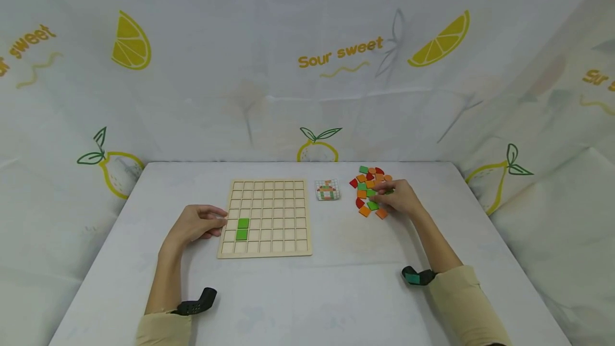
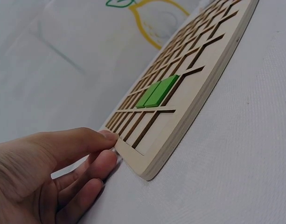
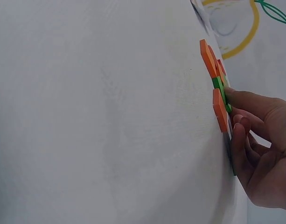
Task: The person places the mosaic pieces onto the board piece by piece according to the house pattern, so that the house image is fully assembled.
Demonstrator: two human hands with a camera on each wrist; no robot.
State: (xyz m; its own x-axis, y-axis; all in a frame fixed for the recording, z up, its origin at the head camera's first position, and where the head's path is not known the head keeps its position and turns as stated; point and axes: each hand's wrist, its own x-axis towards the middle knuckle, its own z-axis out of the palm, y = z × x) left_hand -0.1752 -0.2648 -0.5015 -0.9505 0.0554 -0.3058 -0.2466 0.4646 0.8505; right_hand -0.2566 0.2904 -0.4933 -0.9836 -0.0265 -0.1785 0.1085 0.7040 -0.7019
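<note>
A square wooden grid board (image 1: pixel 265 255) lies on the table, with two green square tiles (image 1: pixel 242 223) in neighbouring cells near its lower left. My left hand (image 1: pixel 197 223) holds the board's left edge; in the left wrist view the thumb (image 2: pixel 108 135) rests on the rim and the other fingers curl beside and below it. To the right, my right hand (image 1: pixel 396 197) bends over a loose pile of orange, red and green tiles (image 1: pixel 370 184). Its fingertips are right at a green tile (image 3: pixel 219 86) in the right wrist view, beside an orange tile (image 3: pixel 219 109). Whether it pinches one I cannot tell.
A small pattern card (image 1: pixel 327 190), printed with a coloured figure on a grid, lies between board and pile. The white-covered table (image 1: pixel 336 298) meets a lemon-printed cloth (image 1: pixel 221 122) at its back edge. Black wrist cameras (image 1: pixel 194 303) sit on both forearms.
</note>
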